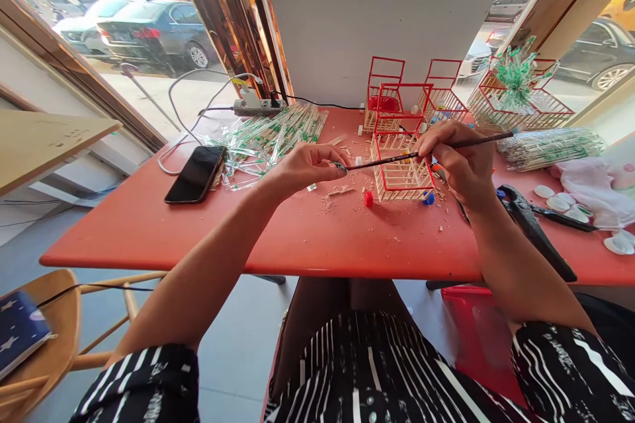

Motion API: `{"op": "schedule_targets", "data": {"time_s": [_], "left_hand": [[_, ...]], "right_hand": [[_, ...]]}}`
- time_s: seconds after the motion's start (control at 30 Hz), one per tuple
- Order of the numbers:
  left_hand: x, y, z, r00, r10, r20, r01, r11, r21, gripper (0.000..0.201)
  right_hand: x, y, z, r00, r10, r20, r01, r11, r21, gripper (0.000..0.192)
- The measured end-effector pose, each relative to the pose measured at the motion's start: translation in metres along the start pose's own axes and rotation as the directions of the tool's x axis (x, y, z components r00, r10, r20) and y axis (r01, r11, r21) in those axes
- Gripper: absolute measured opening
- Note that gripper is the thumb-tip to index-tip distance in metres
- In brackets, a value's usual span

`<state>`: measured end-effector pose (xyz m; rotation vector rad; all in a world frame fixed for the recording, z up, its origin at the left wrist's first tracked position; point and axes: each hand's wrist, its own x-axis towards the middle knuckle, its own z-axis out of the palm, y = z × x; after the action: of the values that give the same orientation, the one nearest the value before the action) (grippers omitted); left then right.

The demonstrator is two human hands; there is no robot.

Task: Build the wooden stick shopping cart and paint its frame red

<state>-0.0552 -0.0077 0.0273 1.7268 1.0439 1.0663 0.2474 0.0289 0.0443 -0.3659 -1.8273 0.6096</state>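
Observation:
A slim dark paintbrush (380, 162) with small lettering runs across in front of me, its right end slightly higher. My right hand (459, 158) grips it near the middle. At its left end, my left hand (317, 168) pinches the tip between thumb and fingers, which hides that tip. Just behind and below the brush stands a small cart (404, 178) made of pale sticks with red-painted edges. A red bottle cap (368, 199) and a blue bottle cap (428, 198) sit at its lower front corners as wheels.
Wrapped sticks (278, 139) lie heaped behind my left hand, near a phone (196, 175) and a power strip (258, 106). More stick carts (444, 106) stand at the back. Right of my hand lie black-handled pliers (538, 231), white caps (560, 201) and a bundle of sticks (555, 149).

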Motion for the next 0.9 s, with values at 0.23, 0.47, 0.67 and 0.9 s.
{"op": "schedule_targets", "data": {"time_s": [0.23,0.47,0.67,0.9], "left_hand": [[0.000,-0.009,0.000,0.991,-0.132,-0.008,0.129,0.976,-0.174,0.030],[0.006,-0.021,0.003,0.970,-0.241,0.010,0.238,0.949,-0.206,0.027],[0.009,-0.029,0.005,0.965,-0.263,-0.018,0.250,0.934,-0.256,0.022],[0.008,-0.036,0.008,0.968,-0.249,0.006,0.234,0.902,-0.362,0.015]], "right_hand": [[-0.001,0.000,0.003,1.000,-0.014,0.007,0.014,1.000,-0.015,0.021],[-0.001,0.003,0.002,0.999,-0.040,0.014,0.040,0.998,-0.039,0.021],[-0.001,0.002,0.003,0.999,-0.053,0.008,0.053,0.999,-0.001,0.016],[-0.002,0.001,0.004,0.999,-0.039,0.002,0.039,0.999,-0.033,0.016]]}}
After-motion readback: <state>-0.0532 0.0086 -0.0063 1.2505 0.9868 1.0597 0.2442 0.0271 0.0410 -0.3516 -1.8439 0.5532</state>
